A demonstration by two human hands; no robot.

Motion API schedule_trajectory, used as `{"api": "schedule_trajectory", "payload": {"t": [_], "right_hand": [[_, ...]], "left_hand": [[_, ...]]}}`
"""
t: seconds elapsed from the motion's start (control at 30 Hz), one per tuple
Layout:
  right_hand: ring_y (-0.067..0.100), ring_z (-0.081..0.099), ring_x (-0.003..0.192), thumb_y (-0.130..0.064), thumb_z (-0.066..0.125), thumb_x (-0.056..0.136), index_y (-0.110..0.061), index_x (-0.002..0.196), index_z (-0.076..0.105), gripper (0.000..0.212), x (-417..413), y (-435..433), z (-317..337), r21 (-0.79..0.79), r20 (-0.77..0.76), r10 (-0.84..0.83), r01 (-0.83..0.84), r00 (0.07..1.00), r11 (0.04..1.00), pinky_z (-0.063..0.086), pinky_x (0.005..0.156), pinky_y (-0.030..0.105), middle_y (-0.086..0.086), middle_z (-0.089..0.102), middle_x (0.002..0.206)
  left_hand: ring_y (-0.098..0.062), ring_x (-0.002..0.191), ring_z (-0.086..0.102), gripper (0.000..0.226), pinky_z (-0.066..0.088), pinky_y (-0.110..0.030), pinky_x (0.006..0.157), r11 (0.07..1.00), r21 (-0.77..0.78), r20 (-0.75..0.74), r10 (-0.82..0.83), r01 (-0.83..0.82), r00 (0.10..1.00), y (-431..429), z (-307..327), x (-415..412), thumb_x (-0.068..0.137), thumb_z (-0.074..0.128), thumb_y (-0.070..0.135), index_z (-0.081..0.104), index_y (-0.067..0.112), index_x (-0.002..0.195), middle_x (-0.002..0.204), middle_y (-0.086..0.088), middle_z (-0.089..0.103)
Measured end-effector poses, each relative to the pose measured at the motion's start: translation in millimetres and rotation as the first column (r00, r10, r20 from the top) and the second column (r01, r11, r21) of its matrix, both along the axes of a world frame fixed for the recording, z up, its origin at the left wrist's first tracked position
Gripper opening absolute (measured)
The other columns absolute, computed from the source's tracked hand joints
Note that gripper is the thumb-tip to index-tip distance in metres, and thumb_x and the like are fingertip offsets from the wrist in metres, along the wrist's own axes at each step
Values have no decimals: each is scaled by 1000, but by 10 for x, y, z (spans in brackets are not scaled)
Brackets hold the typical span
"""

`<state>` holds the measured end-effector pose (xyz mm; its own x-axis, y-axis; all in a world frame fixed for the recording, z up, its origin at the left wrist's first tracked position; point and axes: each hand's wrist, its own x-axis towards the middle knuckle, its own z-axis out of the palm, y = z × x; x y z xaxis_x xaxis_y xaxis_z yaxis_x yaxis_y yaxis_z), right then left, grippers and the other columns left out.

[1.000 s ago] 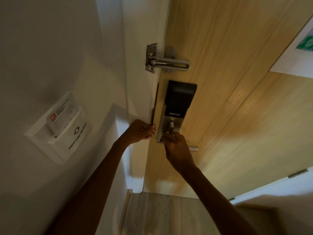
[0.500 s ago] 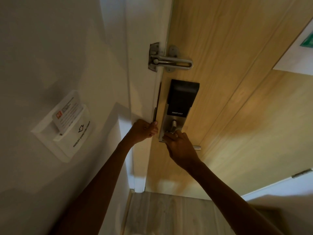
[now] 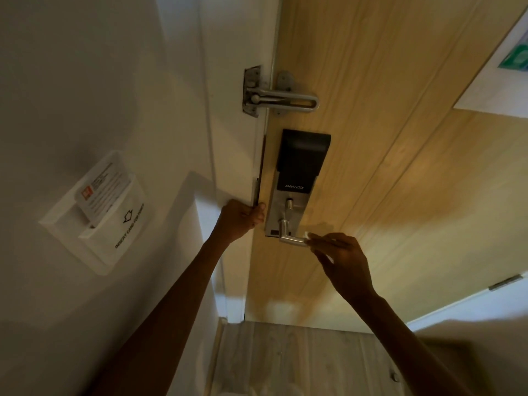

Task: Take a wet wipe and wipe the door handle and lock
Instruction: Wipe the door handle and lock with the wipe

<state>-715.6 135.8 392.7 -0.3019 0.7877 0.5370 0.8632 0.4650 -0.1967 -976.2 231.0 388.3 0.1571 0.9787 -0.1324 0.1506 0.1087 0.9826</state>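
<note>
A silver lever handle (image 3: 290, 239) sticks out from the metal plate of a black-topped smart lock (image 3: 300, 158) on a wooden door (image 3: 400, 138). My right hand (image 3: 343, 258) pinches a small white wet wipe (image 3: 311, 238) against the outer end of the handle. My left hand (image 3: 243, 220) grips the door's edge just left of the lock plate, beside the latch.
A metal swing-bar guard (image 3: 281, 95) bridges door and frame above the lock. A white key-card holder (image 3: 100, 210) with a card in it is fixed to the left wall. A sign (image 3: 503, 67) hangs on the door at upper right. Wood-look floor lies below.
My right hand slid with the wipe from the handle's base at the lock plate out to the right end of the lever. My left hand stayed on the door edge.
</note>
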Motion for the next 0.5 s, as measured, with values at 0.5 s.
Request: {"api": "schedule_trajectory", "payload": {"t": [0.5], "right_hand": [[10,68,87,-25,56,95,-22,105,73,20,-142,322,208,-419,-83,-57,17,995,908,50,83,26,-3,74,106]], "left_hand": [[-11,62,62,36,46,-25,71,992,125,-343,20,24,939,-69,139,121,93,56,37,74,11,76,63,-1,67]]}}
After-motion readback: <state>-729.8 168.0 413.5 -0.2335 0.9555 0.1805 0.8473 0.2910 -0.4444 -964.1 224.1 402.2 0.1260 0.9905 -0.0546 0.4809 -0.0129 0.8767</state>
